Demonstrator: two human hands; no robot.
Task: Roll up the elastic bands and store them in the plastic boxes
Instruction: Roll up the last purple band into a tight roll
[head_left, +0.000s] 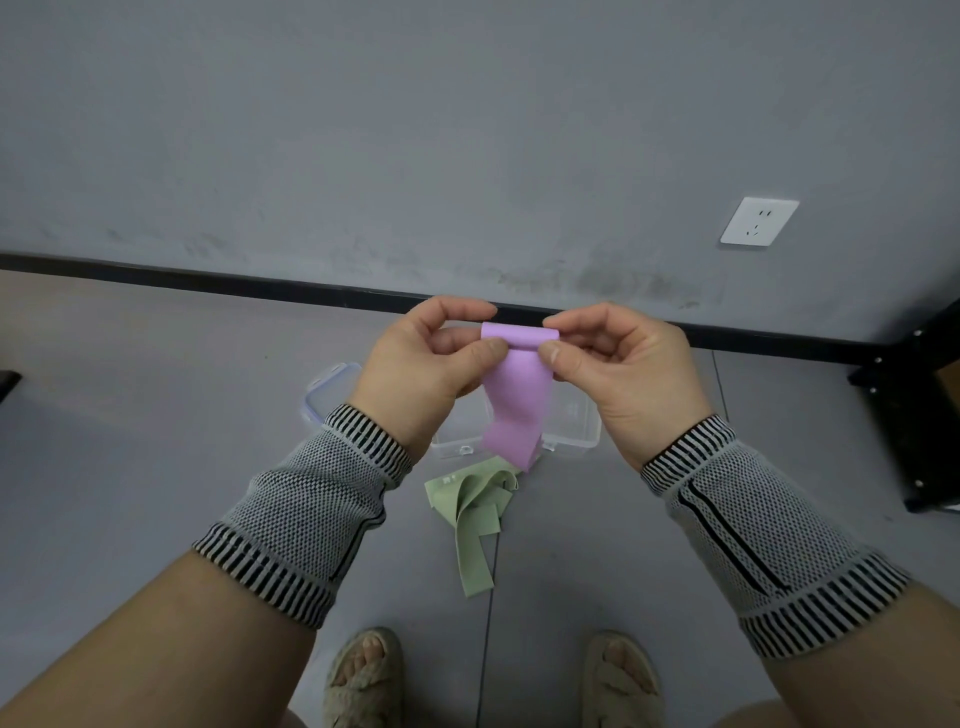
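- Purple, flat stretchy elastic band (514, 400) is held up in the air between both hands, above the floor; its top end is rolled into a short, tight cylinder, and the rest hangs straight down as a smooth ribbon.
- Left hand (434, 371) pinches the left end of the roll, its thumb in front and its curled fingers (457, 312) behind and over the top.
- Right hand (623, 371) pinches the right end of the roll in the same way, with its thumb pressed against the front and its fingers bent round the back.
- Both forearms wear grey knitted wrist sleeves (311, 514) with black and white striped cuffs.
- Clear plastic storage box (571, 431) sits open on the grey floor (130, 415) under the hands, largely hidden by them and by the hanging band; the lower tip of the purple ribbon hangs in front of the box's near wall.
- Transparent lid with a bluish rim (332, 387) lies on the floor just left of the box, partly behind the left wrist.
- Pale green elastic band (475, 514) lies unrolled and loosely crumpled on the floor just in front of the box, one strip trailing towards the feet.
- Beige woven sandals (366, 680) show at the bottom edge.
- White wall socket (759, 221) sits on the grey wall to the right, above a black skirting strip (208, 280).
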